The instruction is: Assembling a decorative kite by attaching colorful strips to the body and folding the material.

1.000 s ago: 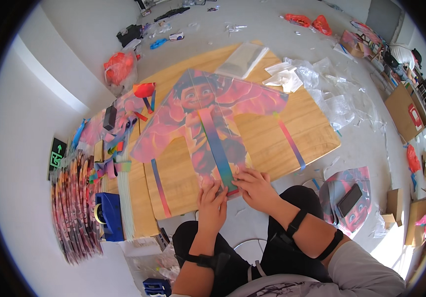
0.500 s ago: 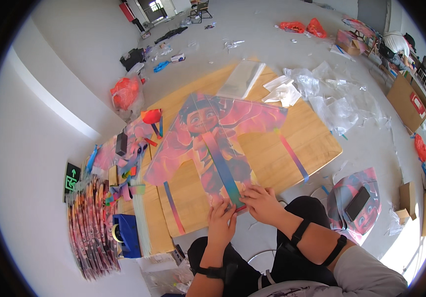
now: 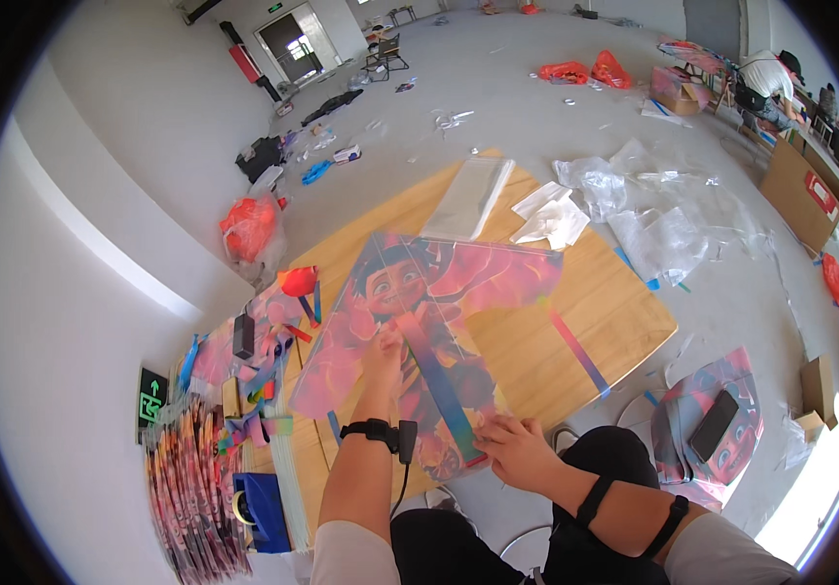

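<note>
A printed kite (image 3: 497,268) with a cartoon figure and pink, flame-like wings lies spread on the wooden table (image 3: 624,312). Down its middle runs a ribbon (image 3: 431,382) fading from pink through blue to green. Reaching forward over the kite, my left hand (image 3: 387,346) rests with its fingers at the ribbon's upper end, below the printed face; its fingers look laid on the sheet. At the kite's near edge my right hand (image 3: 515,448) has its thumb and fingers closed on the sheet beside the ribbon's green end. The grip's underside is hidden.
Clear plastic sleeves (image 3: 468,200) and crumpled white paper (image 3: 551,216) lie at the table's far side. A blue tape dispenser (image 3: 266,512) and many stacked kites (image 3: 190,487) are at left. A black box (image 3: 714,426) sits on a folded kite at right. A co-worker (image 3: 768,83) bends far right.
My left hand has moved from the kite's near edge forward to the ribbon's upper end. My right hand stays at the near edge. The view has tilted up, showing more of the room.
</note>
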Demonstrator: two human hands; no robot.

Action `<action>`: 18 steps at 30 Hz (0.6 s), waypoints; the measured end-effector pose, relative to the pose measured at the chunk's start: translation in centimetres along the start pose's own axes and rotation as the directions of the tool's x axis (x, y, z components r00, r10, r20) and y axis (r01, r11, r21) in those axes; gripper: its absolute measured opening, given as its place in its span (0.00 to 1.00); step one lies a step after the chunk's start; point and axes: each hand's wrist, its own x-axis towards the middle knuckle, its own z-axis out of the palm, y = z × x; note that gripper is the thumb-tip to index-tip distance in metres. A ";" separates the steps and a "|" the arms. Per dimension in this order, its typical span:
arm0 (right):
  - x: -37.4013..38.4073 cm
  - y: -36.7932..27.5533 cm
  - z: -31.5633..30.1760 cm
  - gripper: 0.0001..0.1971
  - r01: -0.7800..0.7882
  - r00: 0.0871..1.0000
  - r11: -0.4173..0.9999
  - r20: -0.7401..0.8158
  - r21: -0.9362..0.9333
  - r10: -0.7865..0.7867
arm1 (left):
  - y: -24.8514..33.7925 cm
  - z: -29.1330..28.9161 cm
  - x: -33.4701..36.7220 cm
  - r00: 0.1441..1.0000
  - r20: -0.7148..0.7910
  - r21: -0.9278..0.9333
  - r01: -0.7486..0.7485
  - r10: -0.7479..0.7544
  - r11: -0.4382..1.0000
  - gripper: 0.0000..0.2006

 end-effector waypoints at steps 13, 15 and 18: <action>0.9 -0.4 -0.9 0.21 -0.025 0.999 0.998 0.048 0.054 0.022 | -2.6 -1.1 10.3 0.975 0.213 0.284 -0.123 0.063 0.951 0.16; 0.9 -0.6 -1.0 0.22 -0.026 0.998 0.999 0.065 0.046 0.023 | -2.4 -1.3 10.1 0.976 0.214 0.270 -0.101 0.043 0.957 0.15; 1.1 -0.9 -1.3 0.22 -0.022 0.996 0.999 0.082 0.034 0.019 | -2.1 -1.5 10.1 0.976 0.218 0.215 -0.059 0.011 0.975 0.15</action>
